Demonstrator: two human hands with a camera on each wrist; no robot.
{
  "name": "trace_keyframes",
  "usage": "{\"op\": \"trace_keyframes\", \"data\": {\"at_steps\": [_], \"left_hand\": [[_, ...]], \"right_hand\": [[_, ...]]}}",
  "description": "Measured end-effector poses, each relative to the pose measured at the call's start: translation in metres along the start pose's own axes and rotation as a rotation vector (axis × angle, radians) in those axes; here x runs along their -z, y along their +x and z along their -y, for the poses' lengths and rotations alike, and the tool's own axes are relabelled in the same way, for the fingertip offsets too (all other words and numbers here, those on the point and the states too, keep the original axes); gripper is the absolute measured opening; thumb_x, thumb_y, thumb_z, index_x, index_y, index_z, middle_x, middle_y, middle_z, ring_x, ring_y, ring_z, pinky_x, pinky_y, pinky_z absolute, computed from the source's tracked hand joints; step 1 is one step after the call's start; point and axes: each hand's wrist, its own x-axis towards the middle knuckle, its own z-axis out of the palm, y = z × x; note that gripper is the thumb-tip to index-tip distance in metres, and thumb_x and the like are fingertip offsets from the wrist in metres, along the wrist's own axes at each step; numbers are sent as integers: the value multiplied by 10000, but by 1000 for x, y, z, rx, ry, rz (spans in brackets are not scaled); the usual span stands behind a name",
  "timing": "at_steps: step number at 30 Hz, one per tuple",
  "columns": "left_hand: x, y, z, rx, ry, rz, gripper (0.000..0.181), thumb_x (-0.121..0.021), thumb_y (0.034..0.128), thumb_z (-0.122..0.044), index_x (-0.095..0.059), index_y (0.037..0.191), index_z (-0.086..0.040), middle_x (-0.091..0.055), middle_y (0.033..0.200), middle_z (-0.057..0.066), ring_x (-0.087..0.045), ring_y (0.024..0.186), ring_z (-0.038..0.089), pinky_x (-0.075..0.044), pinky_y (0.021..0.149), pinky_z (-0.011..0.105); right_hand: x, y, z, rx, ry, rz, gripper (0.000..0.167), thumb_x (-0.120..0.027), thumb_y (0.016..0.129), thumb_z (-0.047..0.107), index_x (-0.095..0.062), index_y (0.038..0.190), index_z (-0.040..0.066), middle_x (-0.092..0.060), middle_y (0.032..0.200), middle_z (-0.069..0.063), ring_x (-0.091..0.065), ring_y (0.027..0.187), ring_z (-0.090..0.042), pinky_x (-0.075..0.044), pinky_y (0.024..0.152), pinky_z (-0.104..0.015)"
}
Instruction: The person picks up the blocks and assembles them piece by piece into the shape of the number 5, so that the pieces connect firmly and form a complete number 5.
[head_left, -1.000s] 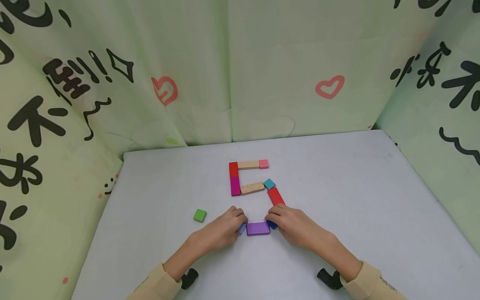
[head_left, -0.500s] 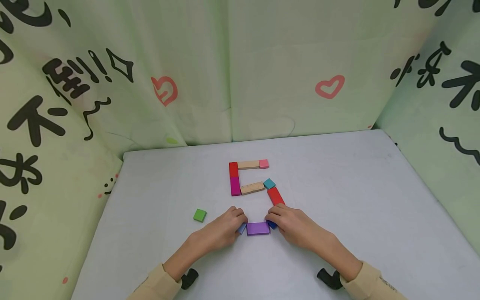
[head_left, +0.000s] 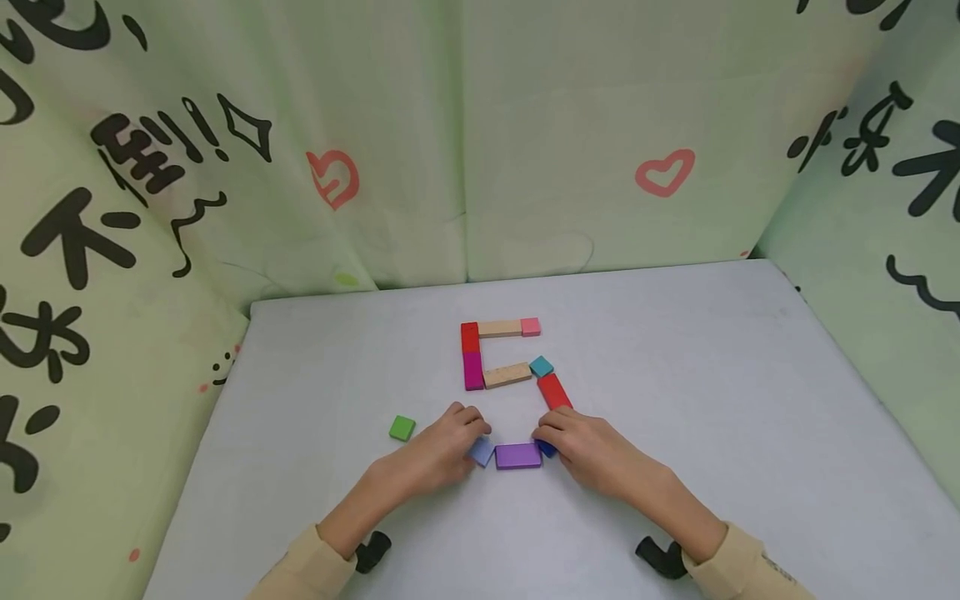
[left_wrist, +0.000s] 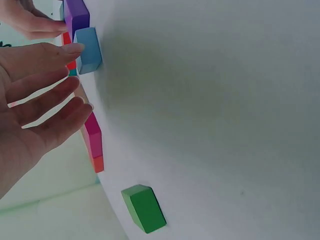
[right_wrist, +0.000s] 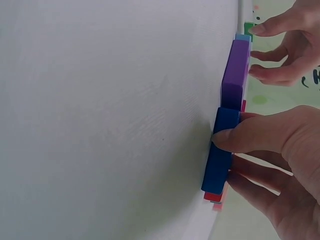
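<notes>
My right hand (head_left: 592, 450) pinches a dark blue block (right_wrist: 220, 152), its thumb on the near side and fingers behind. One end of that block meets a purple block (head_left: 518, 456); its other end lies near a red block (head_left: 554, 390). At the purple block's left sits a light blue block (head_left: 482, 452). Beside it is my left hand (head_left: 450, 450), fingers spread and relaxed in the left wrist view; there the thumb overlaps the light blue block (left_wrist: 89, 50), and I cannot tell whether it touches. A green block (head_left: 402, 427) lies apart, left of this hand.
Beyond the hands, a pink block (head_left: 530, 327), two wooden blocks (head_left: 507, 375), a red one (head_left: 469, 337), a magenta one (head_left: 473, 371) and a teal one (head_left: 542, 366) continue the line of blocks. The white table (head_left: 315, 358) meets a printed green curtain (head_left: 540, 208) behind.
My left hand has loosened from the light blue block and shifted slightly up and left, so more of the block shows. The right hand stays on the dark blue block. The head view shifted slightly.
</notes>
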Motion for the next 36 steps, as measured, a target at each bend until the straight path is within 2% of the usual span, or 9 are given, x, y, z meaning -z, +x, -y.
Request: {"op": "trace_keyframes", "data": {"at_steps": [6,12,17,23,28,36], "left_hand": [[1,-5,9,23,-16,-39,358,-780,881,-23,-684,1226,-16,-655,1225,99,-561,1150,251,-547,965,349],[5,-17,21,62,-44,-82,357,-779,876,-12,-671,1216,10,-638,1226,114,-541,1165,280,-545,969,401],[8,-27,34,110,-41,-121,376,-798,859,-12,-673,1213,10,-633,1219,121,-540,1156,283,-548,964,403],[9,-37,46,181,-27,-134,393,-814,844,-9,-680,1213,7,-632,1213,113,-544,1142,285,-548,955,388],[9,-44,54,179,-15,-169,382,-816,828,19,-682,1185,28,-638,1163,122,-548,1089,300,-539,924,403],[8,-48,60,203,-33,-168,362,-795,842,35,-671,1182,38,-624,1173,127,-526,1070,280,-532,882,395]], "right_hand": [[-1,1,0,-4,2,7,314,-829,827,5,-743,1120,79,-705,1123,-52,-677,1052,-205,-601,883,-363],[-2,0,0,-4,9,3,323,-830,822,-6,-742,1122,73,-704,1126,-56,-678,1059,-209,-600,887,-371],[-2,0,0,-3,11,-1,327,-830,819,-10,-742,1124,69,-702,1126,-58,-678,1059,-210,-600,886,-368],[-3,0,0,-17,12,6,331,-830,822,-5,-742,1132,69,-703,1135,-59,-676,1068,-213,-599,893,-372],[-3,-1,0,-17,10,4,337,-832,820,-5,-741,1136,70,-703,1139,-60,-675,1077,-217,-599,894,-376],[-3,-1,0,-13,15,-1,330,-829,820,-9,-740,1128,65,-702,1129,-60,-673,1066,-218,-602,883,-377]]}}
